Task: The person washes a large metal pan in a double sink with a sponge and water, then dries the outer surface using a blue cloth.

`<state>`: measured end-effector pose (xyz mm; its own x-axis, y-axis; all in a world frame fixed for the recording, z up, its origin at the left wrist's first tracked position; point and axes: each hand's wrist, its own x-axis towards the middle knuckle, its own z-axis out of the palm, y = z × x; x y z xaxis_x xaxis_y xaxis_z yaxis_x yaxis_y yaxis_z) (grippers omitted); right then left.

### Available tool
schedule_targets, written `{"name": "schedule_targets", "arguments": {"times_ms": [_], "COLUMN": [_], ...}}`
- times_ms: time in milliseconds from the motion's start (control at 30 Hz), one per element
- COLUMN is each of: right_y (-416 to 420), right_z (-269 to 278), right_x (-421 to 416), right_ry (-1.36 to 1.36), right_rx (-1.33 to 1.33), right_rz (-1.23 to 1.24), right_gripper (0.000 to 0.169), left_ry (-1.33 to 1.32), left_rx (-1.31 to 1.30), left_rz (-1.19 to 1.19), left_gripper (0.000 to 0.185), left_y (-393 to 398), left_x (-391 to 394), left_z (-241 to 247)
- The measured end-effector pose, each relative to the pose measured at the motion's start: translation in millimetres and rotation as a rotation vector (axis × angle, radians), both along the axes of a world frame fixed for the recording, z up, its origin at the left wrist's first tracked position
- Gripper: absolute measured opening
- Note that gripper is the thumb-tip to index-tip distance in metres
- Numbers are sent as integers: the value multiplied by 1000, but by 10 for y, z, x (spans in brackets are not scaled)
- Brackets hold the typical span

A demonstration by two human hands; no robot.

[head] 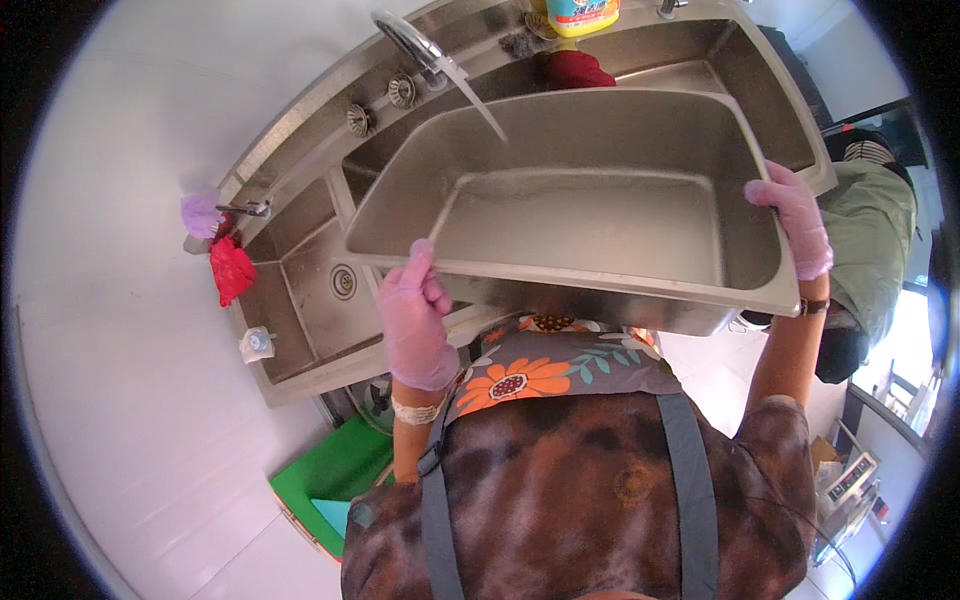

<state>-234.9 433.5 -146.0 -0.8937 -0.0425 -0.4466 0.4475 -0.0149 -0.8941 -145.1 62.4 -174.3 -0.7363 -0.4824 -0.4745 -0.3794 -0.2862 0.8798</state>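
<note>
A deep rectangular stainless-steel pan [585,217] is held tilted over the sink, its inside facing me. My left hand [418,322], in a thin pink glove, grips the near rim towards the left corner with the thumb on top. The right short side of the rim is in my right hand [795,217], gloved the same way; its thumb lies over the edge and the other fingers are mostly hidden. From the chrome faucet [412,41] a stream of water [476,101] runs into the far left part of the pan.
A left sink basin [315,292] has a drain; a right basin [675,75] lies behind the pan. Two sink strainers [402,91], a dark red cloth [577,70] and a detergent bottle [583,16] are at the back. A red cloth [232,270] hangs at left. Another person [862,225] stands at right.
</note>
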Motion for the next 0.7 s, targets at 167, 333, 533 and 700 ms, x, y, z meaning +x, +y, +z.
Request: {"name": "schedule_targets", "arguments": {"times_ms": [167, 333, 533, 700], "right_y": [4, -68, -62, 11], "right_z": [212, 207, -69, -270], "right_x": [188, 351, 552, 587], "right_ry": [68, 128, 321, 310], "right_rx": [3, 9, -41, -53], "right_rz": [-94, -219, -256, -263], "right_gripper": [42, 42, 58, 64], "left_ry": [5, -20, -227, -182], "left_rx": [246, 320, 365, -383], "left_rz": [-140, -238, -254, -517], "left_gripper": [30, 22, 23, 27], "left_y": [97, 56, -426, -969], "left_x": [-40, -43, -61, -546], "left_z": [-467, -723, -1334, -1935]}}
